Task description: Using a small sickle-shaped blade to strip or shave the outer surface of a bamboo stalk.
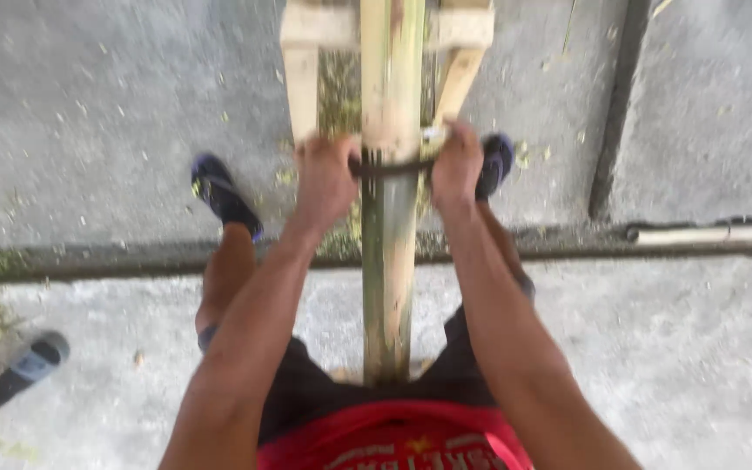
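Our left hand (324,178) and right hand (456,165) are both closed on the ends of a dark blade (391,167), which lies across the bamboo pole (391,96) between our fingers. Beyond them, a wooden frame (302,78) holds the pole. We judge the blade could slip toward our legs if it skips. The picture is blurred; the blade's handles are hidden.

A bamboo pole (391,218) lies on a wooden frame (302,78), between both feet.

Single head view, looking steeply down, close over arms and ground (89,113)
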